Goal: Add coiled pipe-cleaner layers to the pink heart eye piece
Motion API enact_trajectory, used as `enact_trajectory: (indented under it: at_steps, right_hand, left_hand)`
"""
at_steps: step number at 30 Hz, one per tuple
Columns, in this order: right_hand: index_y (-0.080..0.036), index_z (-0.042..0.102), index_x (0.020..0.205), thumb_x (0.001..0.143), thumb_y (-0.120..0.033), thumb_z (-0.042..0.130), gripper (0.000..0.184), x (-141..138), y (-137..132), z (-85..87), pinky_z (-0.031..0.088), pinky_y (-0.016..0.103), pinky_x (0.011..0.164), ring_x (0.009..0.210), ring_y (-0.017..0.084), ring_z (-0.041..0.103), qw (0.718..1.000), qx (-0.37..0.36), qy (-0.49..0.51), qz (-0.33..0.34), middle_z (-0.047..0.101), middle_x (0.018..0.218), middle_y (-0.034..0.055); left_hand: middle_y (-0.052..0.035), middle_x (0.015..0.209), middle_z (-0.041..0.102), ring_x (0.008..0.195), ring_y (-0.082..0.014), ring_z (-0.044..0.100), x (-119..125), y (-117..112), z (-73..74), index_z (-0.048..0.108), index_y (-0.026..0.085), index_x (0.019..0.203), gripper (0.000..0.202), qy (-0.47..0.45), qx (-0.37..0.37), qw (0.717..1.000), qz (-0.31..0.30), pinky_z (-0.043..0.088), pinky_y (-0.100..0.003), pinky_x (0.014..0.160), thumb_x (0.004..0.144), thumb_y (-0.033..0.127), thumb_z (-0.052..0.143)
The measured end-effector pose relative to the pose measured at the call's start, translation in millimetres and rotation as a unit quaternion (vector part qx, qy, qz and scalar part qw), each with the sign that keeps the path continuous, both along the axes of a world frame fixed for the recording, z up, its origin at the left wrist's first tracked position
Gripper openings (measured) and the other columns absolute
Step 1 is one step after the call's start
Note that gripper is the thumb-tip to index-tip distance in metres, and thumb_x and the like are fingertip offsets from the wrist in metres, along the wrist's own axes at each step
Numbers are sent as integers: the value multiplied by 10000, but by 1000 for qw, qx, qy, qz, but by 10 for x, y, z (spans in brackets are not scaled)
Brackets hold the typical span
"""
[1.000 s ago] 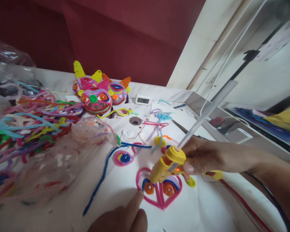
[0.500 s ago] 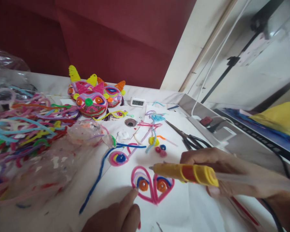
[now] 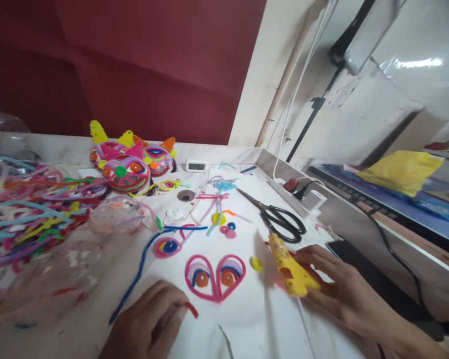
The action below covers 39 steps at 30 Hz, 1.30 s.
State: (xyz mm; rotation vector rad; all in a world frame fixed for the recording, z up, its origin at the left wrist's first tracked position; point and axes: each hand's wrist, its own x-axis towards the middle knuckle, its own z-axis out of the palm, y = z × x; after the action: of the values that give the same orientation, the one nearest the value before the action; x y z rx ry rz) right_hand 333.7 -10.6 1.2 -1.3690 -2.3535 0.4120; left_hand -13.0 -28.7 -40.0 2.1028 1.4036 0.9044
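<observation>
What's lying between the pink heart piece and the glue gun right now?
In the head view, a small yellow piece lies on white paper between pink heart and glue gun.

In my right grip (image 3: 333,284) I see a yellow glue gun (image 3: 290,269) flecked with red dots. Just beyond it lie black-handled scissors (image 3: 280,219). Between my two grips sits a pink heart (image 3: 215,276) with purple and blue arcs around two orange discs. My left grip (image 3: 149,319) pinches a red bit. Far left of it sprawls a many-coloured pipe-cleaner heap (image 3: 33,209) on the white bench (image 3: 269,324)
</observation>
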Motion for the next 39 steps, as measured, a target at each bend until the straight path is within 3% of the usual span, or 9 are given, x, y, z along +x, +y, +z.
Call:
enact_trajectory:
  at_steps: [6, 11, 15, 17, 21, 24, 29, 34, 39]
  right_hand:
    - [-197, 515, 1181, 887, -288, 530, 308, 40, 31, -158, 509, 406, 810, 987, 262, 555, 994, 59, -86, 19, 537, 1121, 120]
    - [-252, 522, 1204, 865, -358, 579, 359, -134, -45, 109, 506, 439, 826, 1051, 299, 538, 990, 119, -65, 28, 547, 1191, 110]
    - [-258, 607, 1013, 897, -333, 539, 154, -656, -69, 381, 486, 277, 687, 814, 185, 586, 991, -65, 120, 12, 635, 936, 30]
    - [-228, 630, 878, 902, -351, 540, 154, -939, -20, 426, 420, 246, 607, 679, 140, 518, 968, -177, 168, 56, 622, 795, -3]
    - [-133, 646, 778, 779, -334, 669, 201, -1281, 143, 343, 326, 203, 492, 551, 90, 410, 897, -305, 317, 51, 542, 624, -20]
    - [-111, 641, 741, 729, -275, 673, 168, -1342, 260, 253, 351, 201, 500, 546, 90, 457, 874, -322, 358, 66, 576, 625, -1]
    - [-119, 648, 739, 704, -301, 673, 187, -1359, 376, 202, 428, 227, 546, 574, 114, 540, 868, -328, 367, 59, 635, 667, 33]
    - [-128, 643, 733, 734, -316, 643, 188, -1385, 414, 160, 444, 227, 543, 577, 120, 560, 880, -314, 353, 56, 645, 677, 34]
    - [-120, 659, 751, 753, -197, 598, 98, -1370, 496, 125, 398, 194, 502, 544, 96, 512, 908, -296, 289, 73, 616, 638, 6]
  left_hand:
    - [65, 525, 474, 480, -105, 415, 90, 10, 188, 646, 245, 707, 222, -50, -160, 979, 115, 318, -208, 465, 792, 405, 518]
    - [80, 471, 373, 431, -100, 353, 161, 32, 342, 635, 224, 729, 246, -98, -251, 957, 105, 273, -205, 418, 767, 428, 504]
    - [75, 478, 394, 448, -106, 382, 237, 83, 512, 644, 221, 749, 248, -68, -251, 961, 94, 292, -205, 428, 760, 434, 517]
    - [64, 509, 439, 477, -109, 402, 288, 106, 584, 652, 223, 750, 231, -51, -221, 970, 89, 295, -208, 443, 759, 416, 526]
    - [65, 504, 449, 460, -107, 399, 368, 117, 641, 658, 218, 775, 218, -49, -200, 976, 77, 288, -217, 447, 759, 379, 512]
    - [74, 466, 424, 436, -104, 398, 377, 112, 633, 657, 210, 778, 228, -62, -212, 972, 83, 297, -216, 444, 759, 386, 514]
    - [75, 424, 453, 381, -98, 380, 319, 144, 595, 626, 195, 819, 312, -103, -264, 956, 78, 277, -211, 407, 803, 450, 446]
    - [86, 426, 418, 404, -88, 359, 288, 189, 537, 582, 201, 671, 247, -92, -273, 956, 62, 254, -206, 424, 788, 398, 489]
    - [95, 441, 374, 430, -89, 343, 290, 253, 489, 502, 207, 605, 242, -73, -255, 963, 53, 240, -210, 436, 786, 367, 483]
